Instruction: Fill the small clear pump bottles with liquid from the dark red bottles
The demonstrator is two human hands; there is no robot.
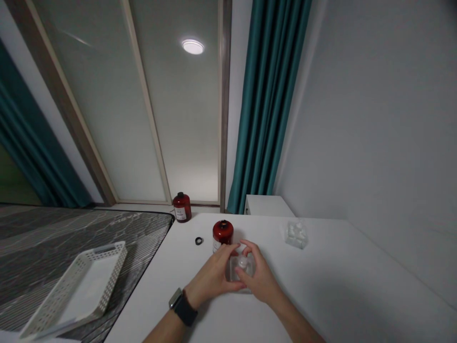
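A clear, squarish, plastic-looking container (233,265) is clasped between the left hand (217,272) and the right hand (263,277) at the smooth white tabletop (307,295); if the grip slipped forward, the glossy, dark-red, rounded bottle (223,233) just beyond could be bumped and toppled.

Dim greyish light, round glare (193,46) on glass panel (185,119), soft shadow (342,305) on table (321,247)

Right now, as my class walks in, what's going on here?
Someone's left hand and right hand hold a clear container between them at a white table. A red bottle stands just beyond the hands, with a black ring lying to its left. Another bottle, black-capped, stands near the table's far left corner.
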